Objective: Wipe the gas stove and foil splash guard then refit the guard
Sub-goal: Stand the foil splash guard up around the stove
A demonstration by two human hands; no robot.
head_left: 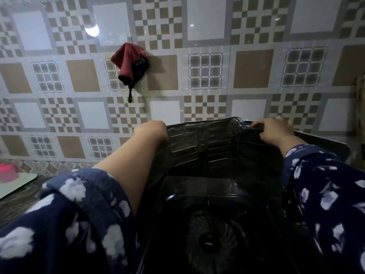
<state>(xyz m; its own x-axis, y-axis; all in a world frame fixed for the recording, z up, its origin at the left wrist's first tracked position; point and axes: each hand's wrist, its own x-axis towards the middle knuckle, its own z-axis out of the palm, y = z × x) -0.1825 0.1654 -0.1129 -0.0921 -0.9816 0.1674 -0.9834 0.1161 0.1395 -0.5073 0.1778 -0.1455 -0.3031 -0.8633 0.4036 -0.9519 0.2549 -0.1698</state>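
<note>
The foil splash guard [203, 143] stands upright and folded around the back of the black gas stove [217, 196], dark and ribbed. The round burner [209, 240] shows below it. My left hand [153, 128] reaches over the guard's left edge; its fingers are hidden behind the foil, so only the wrist and back of the hand show. My right hand [275, 130] rests on the guard's top edge at the right fold, fingers curled over the rim. Both forearms wear dark blue sleeves with white flowers.
A patterned tile wall [197, 76] rises close behind the stove. A red and black cloth [130, 64] hangs on it. A pink container [7, 173] sits on a pale board [23, 182] at the far left of the dark counter [17, 206].
</note>
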